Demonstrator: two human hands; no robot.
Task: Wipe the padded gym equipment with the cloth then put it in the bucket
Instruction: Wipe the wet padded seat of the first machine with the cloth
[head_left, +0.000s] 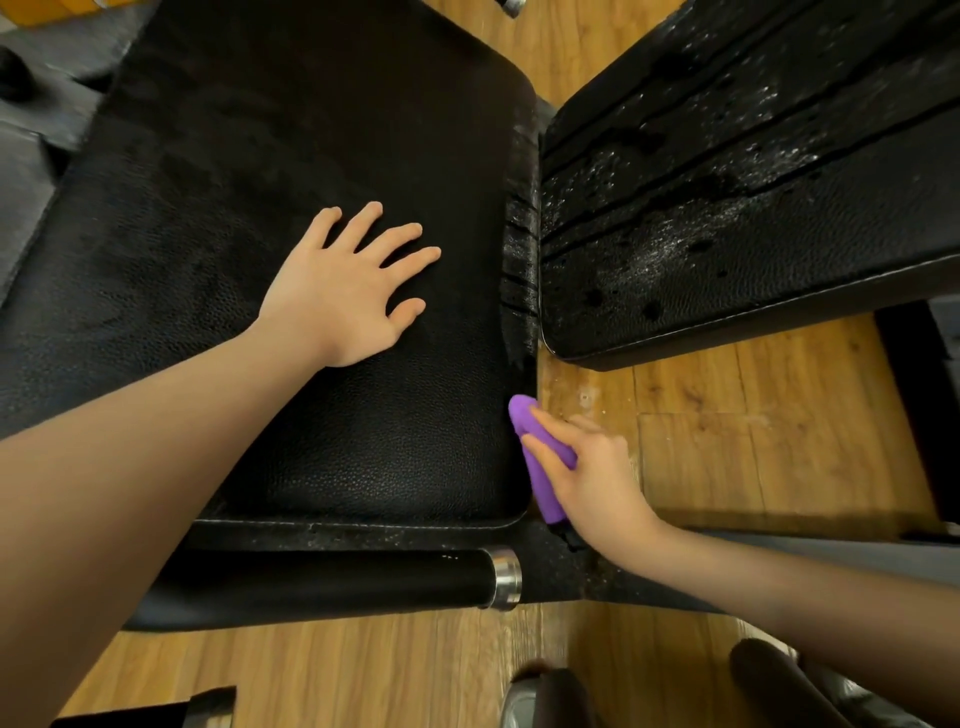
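Black seat pad (291, 156) under flat left hand (343, 291); right hand (592, 478) gripping purple cloth (540, 467).

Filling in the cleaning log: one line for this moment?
phase: wiping | left hand: flat on seat pad | right hand: presses purple cloth on pad's side edge | bucket: not visible

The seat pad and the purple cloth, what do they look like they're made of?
Seat pad: probably black vinyl or faux leather, going by its pebbled grain and dull sheen. Purple cloth in the right hand: soft, matte fabric, perhaps microfibre; the weave is too fine to tell.
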